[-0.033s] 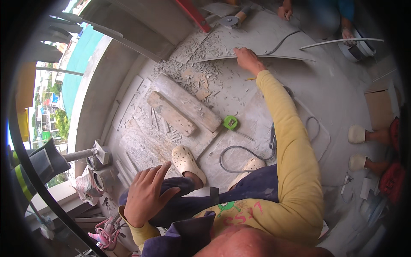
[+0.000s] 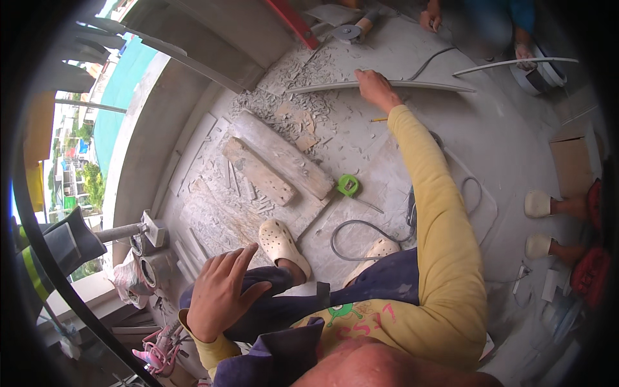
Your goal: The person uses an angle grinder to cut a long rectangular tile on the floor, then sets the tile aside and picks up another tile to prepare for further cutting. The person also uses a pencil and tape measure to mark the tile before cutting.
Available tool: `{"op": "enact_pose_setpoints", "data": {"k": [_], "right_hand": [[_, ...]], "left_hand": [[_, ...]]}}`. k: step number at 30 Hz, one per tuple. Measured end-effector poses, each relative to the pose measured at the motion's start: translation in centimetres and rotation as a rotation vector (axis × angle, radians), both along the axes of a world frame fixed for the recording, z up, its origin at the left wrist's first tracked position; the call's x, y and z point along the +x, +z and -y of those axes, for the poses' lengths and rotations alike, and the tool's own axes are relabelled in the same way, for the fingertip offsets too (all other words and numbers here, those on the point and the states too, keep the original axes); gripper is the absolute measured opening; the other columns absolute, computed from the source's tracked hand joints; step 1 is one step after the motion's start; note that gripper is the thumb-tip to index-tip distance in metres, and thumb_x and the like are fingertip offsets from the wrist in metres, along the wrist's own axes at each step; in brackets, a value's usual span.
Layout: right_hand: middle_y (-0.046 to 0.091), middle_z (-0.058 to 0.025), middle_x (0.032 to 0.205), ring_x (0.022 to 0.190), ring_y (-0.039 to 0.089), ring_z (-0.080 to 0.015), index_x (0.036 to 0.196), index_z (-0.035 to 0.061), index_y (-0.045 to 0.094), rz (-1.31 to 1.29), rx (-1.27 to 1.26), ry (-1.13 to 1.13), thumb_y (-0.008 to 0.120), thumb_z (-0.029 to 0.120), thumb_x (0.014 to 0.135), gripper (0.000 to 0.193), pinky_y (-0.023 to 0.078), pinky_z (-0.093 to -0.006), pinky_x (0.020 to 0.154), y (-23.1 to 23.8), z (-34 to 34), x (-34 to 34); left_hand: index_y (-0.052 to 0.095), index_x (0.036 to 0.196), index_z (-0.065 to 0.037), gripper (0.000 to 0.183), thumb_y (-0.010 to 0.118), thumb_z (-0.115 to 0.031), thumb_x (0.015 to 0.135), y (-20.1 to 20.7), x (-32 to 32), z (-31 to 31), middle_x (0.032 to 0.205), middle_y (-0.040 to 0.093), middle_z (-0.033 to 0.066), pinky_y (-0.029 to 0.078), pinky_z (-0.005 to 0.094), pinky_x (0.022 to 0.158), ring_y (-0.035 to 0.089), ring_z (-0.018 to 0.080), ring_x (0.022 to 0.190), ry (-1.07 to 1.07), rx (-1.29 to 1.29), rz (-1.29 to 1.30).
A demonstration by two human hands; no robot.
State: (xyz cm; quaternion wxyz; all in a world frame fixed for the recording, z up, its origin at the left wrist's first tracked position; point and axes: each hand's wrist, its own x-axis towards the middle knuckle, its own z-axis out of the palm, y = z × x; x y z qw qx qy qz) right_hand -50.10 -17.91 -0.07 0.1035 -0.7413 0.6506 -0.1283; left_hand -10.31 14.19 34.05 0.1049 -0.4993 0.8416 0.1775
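My right hand (image 2: 375, 89), at the end of a yellow sleeve, is closed on a long thin pale grey strip (image 2: 432, 85) near the far side of the floor. The strip reaches out to both sides of the hand. A yellow pencil-like stick (image 2: 378, 119) lies just below that wrist. My left hand (image 2: 224, 290) hovers over my left thigh with fingers spread, holding nothing. A green tape measure (image 2: 347, 185) rests on the floor near the end of a long dusty board (image 2: 284, 155). Beside that board lies a shorter wooden block (image 2: 258, 171).
Grey chips (image 2: 303, 71) litter the far floor. An angle grinder (image 2: 351, 32) lies at the back. Back right, another person's hand (image 2: 524, 57) holds a similar strip (image 2: 477, 68). A dark cable (image 2: 342, 226) loops by my foot. A cardboard box (image 2: 574, 158) stands right.
The strip in my right hand has tilted a little and shows more of its broad face. The right hand has shifted slightly; my left hand stays put.
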Motion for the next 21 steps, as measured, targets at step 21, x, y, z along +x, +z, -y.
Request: {"op": "enact_pose_setpoints", "data": {"k": [21], "right_hand": [[0.076,-0.0155,0.111,0.112,0.069,-0.0354,0.110,0.0045,0.073,-0.060,-0.457,-0.131,0.073,0.026,0.099,0.024,0.053,-0.0496,0.102,-3.7,4.7,-2.6]], "left_hand": [[0.060,0.151,-0.005,0.074,0.085,-0.040,0.091,-0.1,0.6,2.2,0.129,0.072,0.0158,0.053,0.0470,0.101,0.069,0.0358,0.117,-0.043,0.061,0.017]]}}
